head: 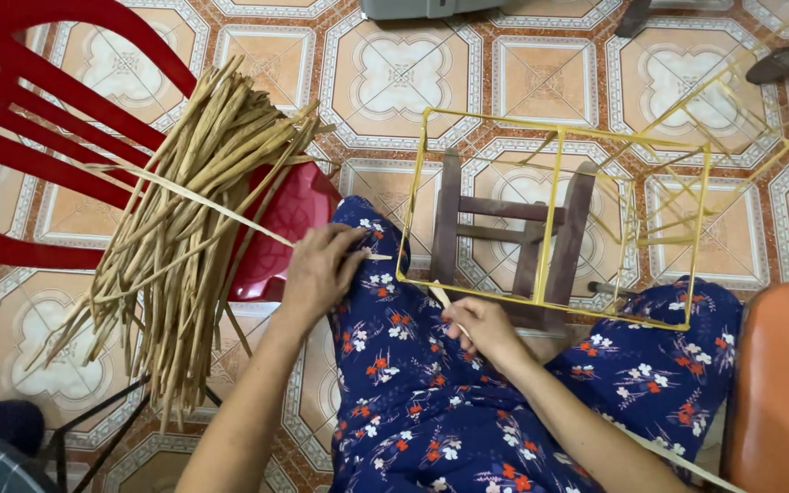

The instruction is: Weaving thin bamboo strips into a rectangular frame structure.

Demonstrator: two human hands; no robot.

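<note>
**Strip pulled toward the yellow frame**

I watched my left hand (320,267) pinching a pale flat strip (221,208) left of the yellow wire frame (554,224); my right hand (478,330) gripped its near end. It looked light, bendy and kink-prone, best held close to the frame.

A: Where does the single view stand?

B: At the seated person's head, facing steeply down over the lap; the forearms enter from the lower edge and run up toward mid-frame.

A: How near is it?

B: Close. The left hand (320,267) and right hand (481,330) lie near the centre, with the yellow wire frame (554,228) just beyond the knees.

A: What bounds the field?

B: The tiled floor (404,73) fills the top, a red plastic chair (20,137) cuts the left edge, and an orange seat (783,383) cuts the lower right corner.

A: Any shared field with another view?

B: There is one camera only, so nothing overlaps.
</note>
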